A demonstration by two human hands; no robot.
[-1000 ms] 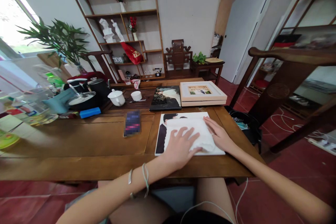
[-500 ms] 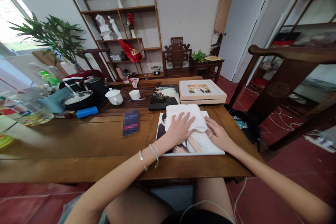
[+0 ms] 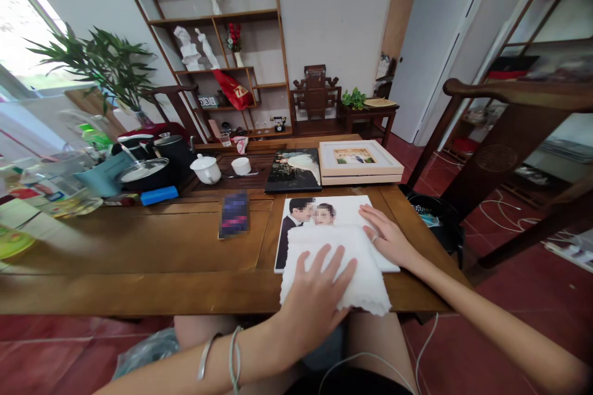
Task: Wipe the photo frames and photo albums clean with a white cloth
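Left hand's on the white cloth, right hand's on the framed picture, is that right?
Not quite: the head view shows the right hand on the photo panel, not the framed picture. The left hand is on the white cloth.

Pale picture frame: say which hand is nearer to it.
Right: the right hand rests on the photo panel, in front of the frame; the left hand is farther off, on the white cloth.

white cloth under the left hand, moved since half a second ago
Yes: the white cloth has shifted toward the near edge of the wooden table, from the far edge of the photo panel to overhanging its near one.
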